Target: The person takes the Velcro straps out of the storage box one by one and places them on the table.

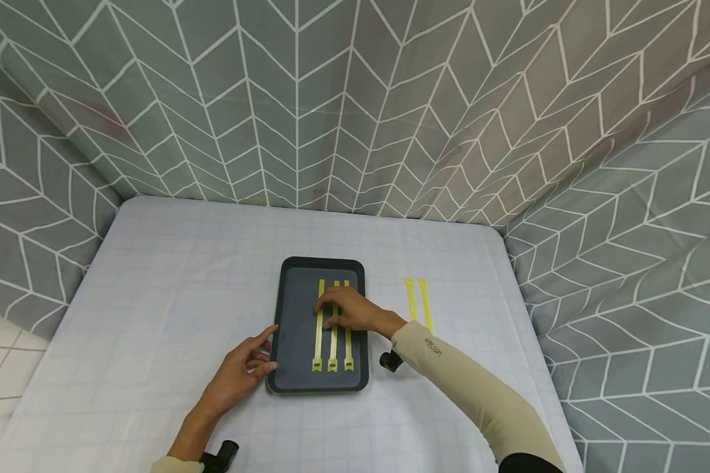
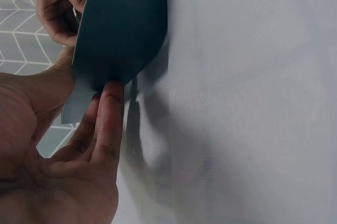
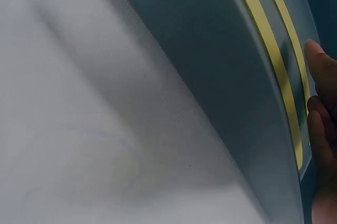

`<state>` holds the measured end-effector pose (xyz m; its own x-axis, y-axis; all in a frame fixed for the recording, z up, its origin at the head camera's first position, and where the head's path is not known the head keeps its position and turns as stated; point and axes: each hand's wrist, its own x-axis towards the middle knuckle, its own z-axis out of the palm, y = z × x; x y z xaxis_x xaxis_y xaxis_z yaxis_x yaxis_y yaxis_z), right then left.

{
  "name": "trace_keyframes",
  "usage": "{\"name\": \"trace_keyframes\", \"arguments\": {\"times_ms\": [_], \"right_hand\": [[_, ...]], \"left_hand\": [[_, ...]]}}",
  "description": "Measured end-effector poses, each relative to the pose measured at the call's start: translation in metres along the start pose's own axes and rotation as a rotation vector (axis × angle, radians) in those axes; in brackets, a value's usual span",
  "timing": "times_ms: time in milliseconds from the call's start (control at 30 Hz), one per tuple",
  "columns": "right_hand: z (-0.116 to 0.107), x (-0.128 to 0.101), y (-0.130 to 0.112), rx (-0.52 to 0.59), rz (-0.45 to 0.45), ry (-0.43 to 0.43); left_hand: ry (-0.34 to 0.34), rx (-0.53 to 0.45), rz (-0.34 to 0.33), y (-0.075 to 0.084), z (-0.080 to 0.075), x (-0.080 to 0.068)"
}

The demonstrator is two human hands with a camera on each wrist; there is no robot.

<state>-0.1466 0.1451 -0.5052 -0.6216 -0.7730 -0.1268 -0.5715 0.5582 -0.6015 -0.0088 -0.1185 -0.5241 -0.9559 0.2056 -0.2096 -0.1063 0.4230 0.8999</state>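
Observation:
A dark tray [image 1: 296,309] lies at the table's middle with three yellow strips [image 1: 333,348] laid side by side along it. My right hand [image 1: 346,312] lies across the strips' middle, its fingertips [image 3: 320,103] bent down onto them and the tray [image 3: 221,77] floor; no strip is lifted. My left hand [image 1: 245,368] is at the tray's near left corner. Its thumb and straight fingers [image 2: 108,124] touch the tray [image 2: 124,24] rim from outside. The right hand [image 2: 58,8] shows at the tray's far side in the left wrist view.
Two more yellow strips [image 1: 417,302] lie on the white cloth-covered table [image 1: 171,282] right of the tray. Grey patterned curtains [image 1: 343,98] close off the back and both sides. Black wrist mounts [image 1: 390,360] sit by each forearm.

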Motion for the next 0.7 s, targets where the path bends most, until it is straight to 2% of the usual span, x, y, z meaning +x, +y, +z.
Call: {"name": "trace_keyframes", "arguments": {"times_ms": [267,500,700], "right_hand": [[0.003,0.005,-0.002,-0.021,-0.027,-0.034],[0.006,0.011,-0.005,-0.057,-0.014,-0.088],[0.007,0.013,-0.005,-0.105,-0.065,-0.117]], "left_hand": [[-0.003,-0.004,-0.003,-0.002,0.000,0.001],[-0.009,-0.022,-0.002,-0.002,0.000,0.001],[-0.009,-0.023,-0.004,-0.002,0.000,0.002]]}}
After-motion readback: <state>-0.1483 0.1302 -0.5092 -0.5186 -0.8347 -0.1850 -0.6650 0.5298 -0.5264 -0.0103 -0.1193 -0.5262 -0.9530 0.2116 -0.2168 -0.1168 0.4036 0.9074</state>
